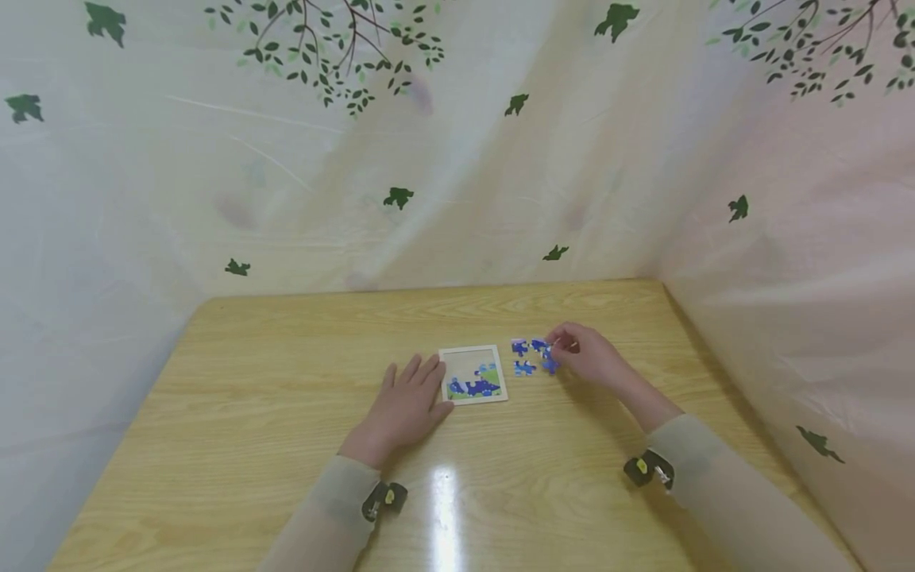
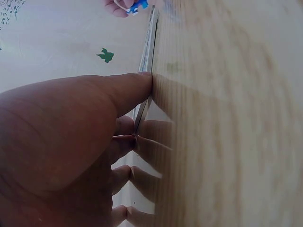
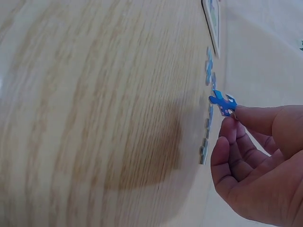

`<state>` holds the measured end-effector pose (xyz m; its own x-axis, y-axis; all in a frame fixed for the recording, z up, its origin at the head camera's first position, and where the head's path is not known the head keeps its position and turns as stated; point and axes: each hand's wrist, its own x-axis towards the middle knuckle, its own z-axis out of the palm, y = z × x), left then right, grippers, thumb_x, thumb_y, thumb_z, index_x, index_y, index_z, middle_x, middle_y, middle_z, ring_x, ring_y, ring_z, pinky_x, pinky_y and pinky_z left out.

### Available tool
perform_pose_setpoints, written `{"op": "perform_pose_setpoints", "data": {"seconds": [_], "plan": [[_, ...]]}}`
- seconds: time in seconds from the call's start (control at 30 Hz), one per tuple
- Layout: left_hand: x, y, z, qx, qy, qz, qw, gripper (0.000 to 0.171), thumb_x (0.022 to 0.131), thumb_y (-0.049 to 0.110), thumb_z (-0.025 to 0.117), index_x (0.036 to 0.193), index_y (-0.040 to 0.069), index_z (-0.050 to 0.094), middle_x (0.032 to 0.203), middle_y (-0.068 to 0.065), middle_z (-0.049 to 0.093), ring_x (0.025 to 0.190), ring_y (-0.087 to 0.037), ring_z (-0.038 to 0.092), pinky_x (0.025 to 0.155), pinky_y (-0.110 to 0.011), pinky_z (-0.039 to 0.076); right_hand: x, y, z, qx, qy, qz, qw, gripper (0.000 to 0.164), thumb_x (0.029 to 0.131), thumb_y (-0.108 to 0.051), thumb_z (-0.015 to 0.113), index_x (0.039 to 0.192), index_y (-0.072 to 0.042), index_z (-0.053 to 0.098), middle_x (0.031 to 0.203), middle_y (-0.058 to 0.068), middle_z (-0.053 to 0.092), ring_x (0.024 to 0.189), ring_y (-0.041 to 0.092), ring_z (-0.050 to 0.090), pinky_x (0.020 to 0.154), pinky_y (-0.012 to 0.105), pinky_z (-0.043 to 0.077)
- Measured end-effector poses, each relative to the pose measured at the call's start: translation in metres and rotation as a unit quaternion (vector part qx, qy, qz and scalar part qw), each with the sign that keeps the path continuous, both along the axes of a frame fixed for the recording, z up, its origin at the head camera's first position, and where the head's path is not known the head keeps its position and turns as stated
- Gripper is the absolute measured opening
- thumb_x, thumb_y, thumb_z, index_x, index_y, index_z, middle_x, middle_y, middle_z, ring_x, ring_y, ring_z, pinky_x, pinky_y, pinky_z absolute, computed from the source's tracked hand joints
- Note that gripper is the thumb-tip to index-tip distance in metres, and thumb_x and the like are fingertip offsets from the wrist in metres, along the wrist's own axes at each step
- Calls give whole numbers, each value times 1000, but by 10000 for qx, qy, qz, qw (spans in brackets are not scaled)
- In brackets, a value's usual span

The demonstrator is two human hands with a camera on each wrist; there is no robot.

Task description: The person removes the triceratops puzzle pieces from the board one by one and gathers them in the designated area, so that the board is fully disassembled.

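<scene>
A small puzzle tray (image 1: 503,378) with a pale rim lies on the table, its lower part filled with blue and green picture pieces. My left hand (image 1: 407,407) lies beside it with fingers spread; thumb and fingers touch the tray's left side and near corner. To the right of the tray, my right hand (image 1: 589,357) pinches a blue puzzle piece (image 3: 222,103) between thumb and fingertips, raised off the table. Several loose puzzle pieces (image 1: 525,368) lie below and beside that hand. In the left wrist view, the tray's edge (image 2: 150,47) runs past the thumb.
The wooden table (image 1: 300,357) reaches a pale curtain (image 1: 472,199) with leaf prints at the back and sides. A light reflection shines on the tabletop near the front. Each wrist wears a small dark device (image 1: 649,469).
</scene>
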<state>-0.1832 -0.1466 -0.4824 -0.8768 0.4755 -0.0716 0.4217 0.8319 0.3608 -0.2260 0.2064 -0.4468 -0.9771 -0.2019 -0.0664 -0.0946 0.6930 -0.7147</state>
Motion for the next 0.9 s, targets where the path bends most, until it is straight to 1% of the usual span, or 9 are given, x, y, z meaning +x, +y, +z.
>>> {"op": "perform_pose_setpoints", "data": {"seconds": [0.07,0.2,0.3,0.37,0.5,0.63,0.9], "plan": [[1,0,1,-38,8,5,10000,74,114,47,56,171,4,37,181,-14,27,167,-43,17,133,-69,5,0,0,-1,45,-93,2,9999,21,109,-8,68,127,1,70,114,16,72,110,35,68,87,43,61],[1,0,1,-130,15,13,9999,73,115,48,54,172,5,36,181,-13,26,168,-41,16,133,-68,6,0,0,-5,232,-197,-28,9995,16,110,-9,67,124,-3,72,115,13,73,112,34,68,92,46,61],[1,0,0,-141,33,10,9999,73,115,48,53,172,5,36,181,-12,26,168,-41,17,133,-68,7,-2,0,-9,374,-176,-54,9991,15,110,-9,67,122,-4,73,114,11,73,112,31,68,97,49,59],[1,0,0,-158,20,12,9999,73,115,49,53,172,6,36,181,-12,26,168,-40,16,133,-68,7,-3,0,-11,443,-148,-77,9989,14,110,-10,67,121,-5,74,113,10,74,110,30,67,98,50,58],[1,0,0,-156,4,28,9999,74,115,50,53,173,7,35,181,-11,26,168,-40,16,134,-68,6,-4,-2,-14,620,-49,-94,9980,12,109,-10,69,118,-4,74,109,9,74,105,28,68,96,50,58],[1,0,-1,-202,-13,57,9998,75,115,52,52,174,8,34,182,-10,24,169,-39,14,134,-67,5,-5,-4,-17,823,13,-108,9965,10,108,-11,70,116,-5,74,108,8,74,101,27,67,91,47,58],[1,1,-1,-184,5,72,9998,75,115,50,53,173,7,35,182,-11,25,168,-39,15,134,-67,5,-7,-6,-17,1036,19,-247,9943,13,108,-12,71,119,-5,72,107,8,74,98,26,67,87,46,58]]}}
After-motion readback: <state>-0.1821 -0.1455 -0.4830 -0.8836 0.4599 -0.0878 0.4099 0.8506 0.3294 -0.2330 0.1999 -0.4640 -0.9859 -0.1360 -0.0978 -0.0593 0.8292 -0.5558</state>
